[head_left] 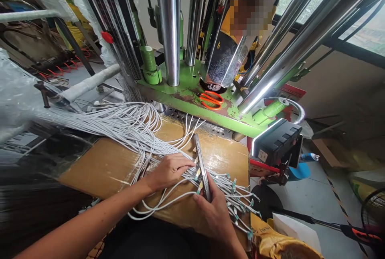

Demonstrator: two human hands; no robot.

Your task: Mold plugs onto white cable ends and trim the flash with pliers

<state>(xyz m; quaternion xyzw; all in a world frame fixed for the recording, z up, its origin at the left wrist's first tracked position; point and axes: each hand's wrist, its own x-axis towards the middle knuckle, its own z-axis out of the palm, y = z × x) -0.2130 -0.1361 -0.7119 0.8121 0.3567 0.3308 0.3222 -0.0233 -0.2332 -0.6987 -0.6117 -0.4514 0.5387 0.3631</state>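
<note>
A big bundle of thin white cables (132,124) fans across a brown tape-covered board (108,166). Their ends carry small green and yellow connector tips (233,189). A long narrow metal bar (201,166) stands on edge over the cables. My right hand (215,213) grips the near end of this bar, fingers closed round it. My left hand (171,170) lies on the cables just left of the bar, fingertips pinched at cable ends against it.
Behind the board rises a green press base (192,102) with shiny steel columns (170,26). Orange scissors (211,100) lie on it. A black control box (275,140) sits at the right. Another person stands behind the machine. Plastic sheeting covers the left side.
</note>
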